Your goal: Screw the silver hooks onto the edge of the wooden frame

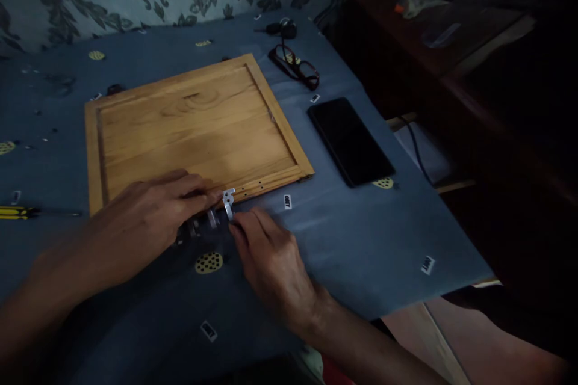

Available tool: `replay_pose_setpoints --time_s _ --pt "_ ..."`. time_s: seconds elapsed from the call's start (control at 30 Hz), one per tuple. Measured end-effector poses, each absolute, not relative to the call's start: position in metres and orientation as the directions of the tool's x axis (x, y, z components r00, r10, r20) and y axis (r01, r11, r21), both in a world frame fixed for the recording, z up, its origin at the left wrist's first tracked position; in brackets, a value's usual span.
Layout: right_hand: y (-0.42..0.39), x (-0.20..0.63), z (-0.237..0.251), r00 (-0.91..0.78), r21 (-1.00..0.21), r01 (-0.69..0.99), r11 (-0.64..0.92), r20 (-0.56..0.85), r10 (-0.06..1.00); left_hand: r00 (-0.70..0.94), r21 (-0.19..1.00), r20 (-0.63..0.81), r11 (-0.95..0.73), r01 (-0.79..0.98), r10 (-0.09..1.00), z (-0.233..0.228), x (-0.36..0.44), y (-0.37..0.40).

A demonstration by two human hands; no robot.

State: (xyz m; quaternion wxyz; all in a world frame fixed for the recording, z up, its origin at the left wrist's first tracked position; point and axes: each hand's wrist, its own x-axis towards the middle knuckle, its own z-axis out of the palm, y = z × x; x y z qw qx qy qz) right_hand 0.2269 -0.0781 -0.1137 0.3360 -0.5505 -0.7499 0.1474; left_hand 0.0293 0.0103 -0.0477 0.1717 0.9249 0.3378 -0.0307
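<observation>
At the left edge of the blue patterned cloth-covered table (361,240) lies a yellow-and-black handled screwdriver (18,212). A square light wooden framed panel (194,126) lies flat in the middle. The left hand (149,222) rests on the panel's near edge, fingers pressed together, its fingertips touching a small silver metal hinge (228,201) that sits against that edge near drilled holes. The right hand (266,258) pinches the hinge from below with thumb and forefinger. Just right of the hinge a small white tag (287,201) carries dark print, too blurred to read; similar tags lie scattered about. Near the far right corner lie dark-rimmed spectacles (295,67). A black smartphone (350,141), screen dark, lies beside the table's right edge.
</observation>
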Motion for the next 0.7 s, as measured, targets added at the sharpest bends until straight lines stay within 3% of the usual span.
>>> replay_pose_setpoints --time_s 0.23,0.47,0.53,0.7 --pt "-0.077 0.227 -0.111 -0.133 -0.637 0.702 0.318 0.322 0.937 0.758 0.148 -0.199 -0.745 0.650 0.622 -0.046 0.035 0.003" --pt "-0.079 0.232 -0.107 -0.111 -0.673 0.667 0.321 0.336 0.935 0.761 0.106 -0.177 -0.756 0.646 0.625 -0.043 0.039 0.001" --pt "-0.079 0.237 -0.105 -0.155 -0.631 0.690 0.353 0.348 0.925 0.751 0.113 -0.198 -0.746 0.656 0.630 -0.042 0.039 0.001" --pt "-0.077 0.248 -0.108 -0.305 -0.389 0.827 0.406 0.298 0.905 0.740 0.143 -0.188 -0.727 0.671 0.646 -0.043 0.038 0.002"
